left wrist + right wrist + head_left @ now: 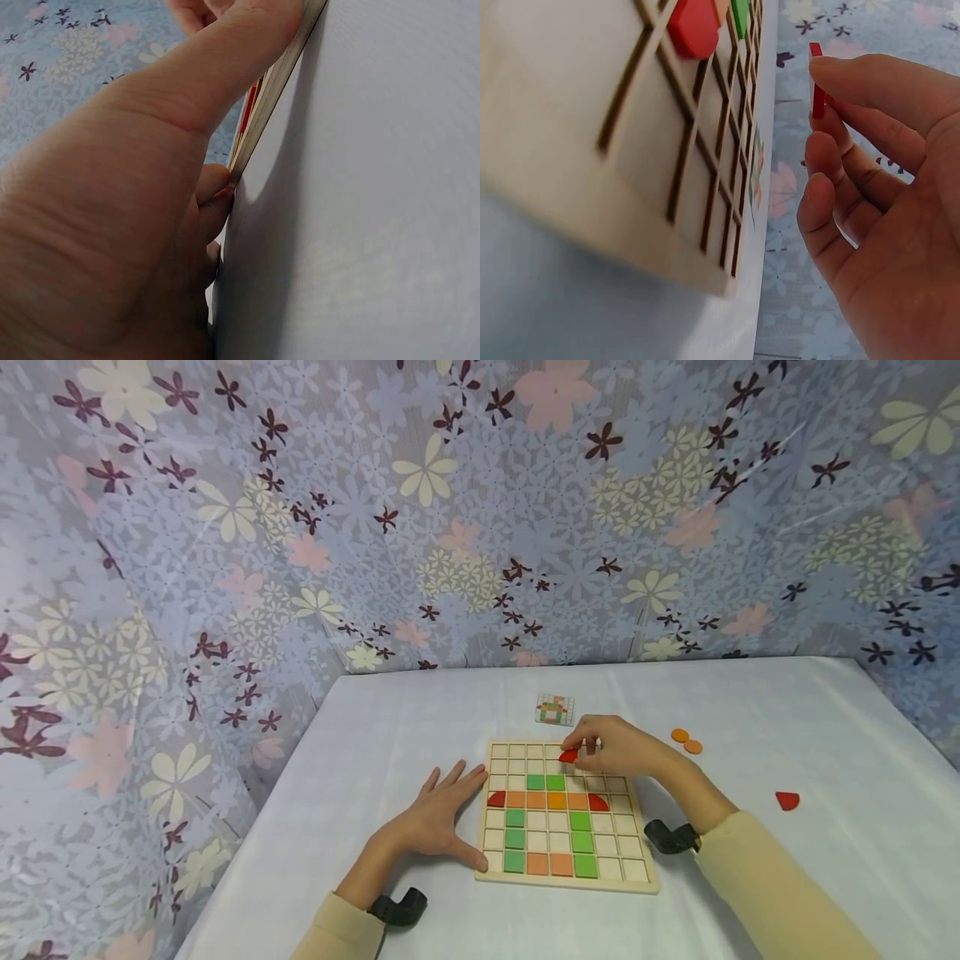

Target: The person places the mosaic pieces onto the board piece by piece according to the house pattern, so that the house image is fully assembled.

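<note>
A wooden grid board [567,882] lies on the table with green, orange and red tiles in some of its squares. My left hand [437,817] is spread along the board's left edge, thumb and fingertips touching the frame. Over the board's far rows, my right hand [618,747] pinches a red quarter-round tile [568,756] between thumb and finger. The right wrist view shows this red tile [817,86] edge-on, held above the board. Two more red quarter-round tiles, one on the left [497,799] and one on the right [598,802], lie in the same row.
Behind the board lies a small pattern card [555,709] with a coloured grid. Two orange round tiles [680,735] are on the white tablecloth to the right, and a loose red tile [787,800] lies farther right. A flowered curtain [465,527] hangs behind the table.
</note>
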`<action>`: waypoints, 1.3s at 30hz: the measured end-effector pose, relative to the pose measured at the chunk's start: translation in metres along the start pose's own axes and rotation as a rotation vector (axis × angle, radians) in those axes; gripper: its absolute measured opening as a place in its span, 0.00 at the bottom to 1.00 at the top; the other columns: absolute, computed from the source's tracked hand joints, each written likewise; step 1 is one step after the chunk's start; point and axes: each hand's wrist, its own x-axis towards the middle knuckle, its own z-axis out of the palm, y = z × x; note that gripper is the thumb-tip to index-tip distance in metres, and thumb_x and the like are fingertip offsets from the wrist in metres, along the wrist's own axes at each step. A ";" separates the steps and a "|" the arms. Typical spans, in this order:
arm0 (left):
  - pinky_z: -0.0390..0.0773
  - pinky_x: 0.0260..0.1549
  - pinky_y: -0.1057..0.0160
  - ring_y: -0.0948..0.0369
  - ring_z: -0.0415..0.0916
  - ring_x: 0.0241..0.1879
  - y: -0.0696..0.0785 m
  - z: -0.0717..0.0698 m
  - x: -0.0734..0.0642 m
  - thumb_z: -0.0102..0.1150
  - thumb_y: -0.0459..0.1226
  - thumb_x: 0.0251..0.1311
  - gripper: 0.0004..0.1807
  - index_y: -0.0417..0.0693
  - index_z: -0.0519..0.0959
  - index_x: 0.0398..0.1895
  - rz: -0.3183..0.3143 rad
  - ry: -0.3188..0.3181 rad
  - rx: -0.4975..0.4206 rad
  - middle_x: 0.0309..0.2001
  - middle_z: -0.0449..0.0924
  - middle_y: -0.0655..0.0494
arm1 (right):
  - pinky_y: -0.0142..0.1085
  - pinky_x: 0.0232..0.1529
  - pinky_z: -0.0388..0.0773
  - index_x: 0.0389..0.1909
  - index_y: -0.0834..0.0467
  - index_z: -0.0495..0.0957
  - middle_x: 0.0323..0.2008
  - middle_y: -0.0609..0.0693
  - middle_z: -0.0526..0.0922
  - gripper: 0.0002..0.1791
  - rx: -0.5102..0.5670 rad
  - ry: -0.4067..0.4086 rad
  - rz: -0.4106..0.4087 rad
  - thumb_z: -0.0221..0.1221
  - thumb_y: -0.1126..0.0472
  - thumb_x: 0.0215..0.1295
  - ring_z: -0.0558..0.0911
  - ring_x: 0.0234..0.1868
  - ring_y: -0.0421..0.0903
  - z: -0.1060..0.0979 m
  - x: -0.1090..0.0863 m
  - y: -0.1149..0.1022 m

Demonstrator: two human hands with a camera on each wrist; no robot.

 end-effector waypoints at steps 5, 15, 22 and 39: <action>0.30 0.68 0.45 0.56 0.32 0.74 -0.001 0.000 0.001 0.62 0.78 0.24 0.73 0.57 0.48 0.77 -0.002 -0.002 -0.004 0.76 0.43 0.64 | 0.38 0.31 0.76 0.48 0.58 0.83 0.40 0.45 0.79 0.14 0.018 -0.004 -0.025 0.64 0.62 0.61 0.76 0.33 0.44 0.005 0.007 -0.006; 0.31 0.68 0.44 0.54 0.32 0.74 -0.001 0.001 -0.002 0.62 0.77 0.26 0.72 0.57 0.47 0.77 0.010 0.000 -0.009 0.76 0.43 0.63 | 0.37 0.33 0.76 0.47 0.58 0.84 0.38 0.45 0.80 0.13 -0.009 -0.028 -0.061 0.64 0.62 0.61 0.76 0.33 0.42 0.018 0.019 -0.018; 0.30 0.68 0.45 0.55 0.31 0.74 0.000 -0.001 -0.002 0.61 0.78 0.26 0.72 0.57 0.47 0.77 0.003 -0.013 -0.012 0.76 0.42 0.64 | 0.40 0.39 0.77 0.47 0.57 0.84 0.39 0.45 0.81 0.12 -0.031 -0.038 -0.090 0.64 0.62 0.62 0.76 0.32 0.41 0.027 0.028 -0.023; 0.31 0.68 0.43 0.54 0.32 0.74 0.001 -0.001 -0.001 0.62 0.77 0.27 0.72 0.56 0.47 0.77 0.015 -0.014 0.000 0.76 0.43 0.63 | 0.37 0.36 0.77 0.47 0.53 0.84 0.38 0.43 0.79 0.14 0.026 -0.122 -0.010 0.66 0.61 0.60 0.76 0.35 0.42 0.051 0.040 -0.035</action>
